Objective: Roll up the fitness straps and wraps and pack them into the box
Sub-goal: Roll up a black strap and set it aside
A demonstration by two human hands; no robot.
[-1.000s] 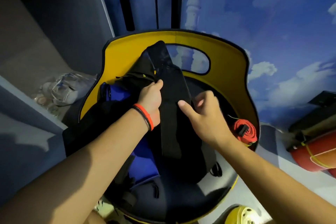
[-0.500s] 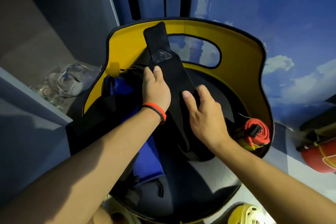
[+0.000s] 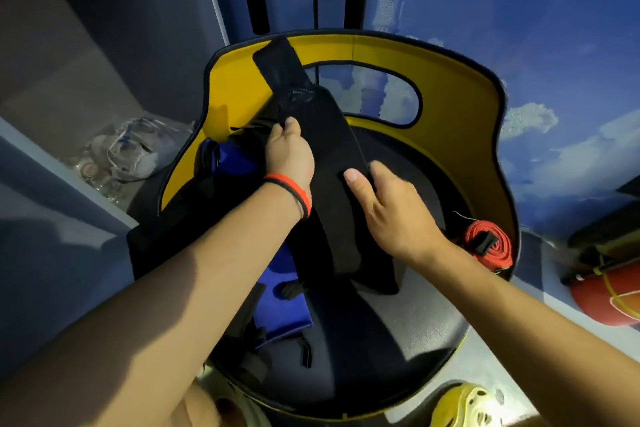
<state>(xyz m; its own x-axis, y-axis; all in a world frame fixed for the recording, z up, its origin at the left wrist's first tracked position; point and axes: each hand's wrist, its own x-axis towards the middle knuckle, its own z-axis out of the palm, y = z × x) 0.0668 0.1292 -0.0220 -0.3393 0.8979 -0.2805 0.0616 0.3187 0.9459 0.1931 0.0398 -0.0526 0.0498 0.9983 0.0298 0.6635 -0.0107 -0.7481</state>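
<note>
L fingers [image 3: 288,127] pinch black wrap [image 3: 330,149], R hand [image 3: 391,208] grips its edge

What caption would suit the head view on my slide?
The left hand and right hand hold a long black wrap stretched over a yellow-backed seat, a rolled red strap at its right edge.

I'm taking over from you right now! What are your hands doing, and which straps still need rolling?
Left hand: pinches the black wrap near its far end.
Right hand: thumb on top of the same wrap, fingers curled at its right edge.
The black wrap lies unrolled across the yellow chair.
Done: red strap is rolled, at the seat's right edge.
Left: roll the black wrap and the blue wrap, then pack everything. No box is in view.
</note>
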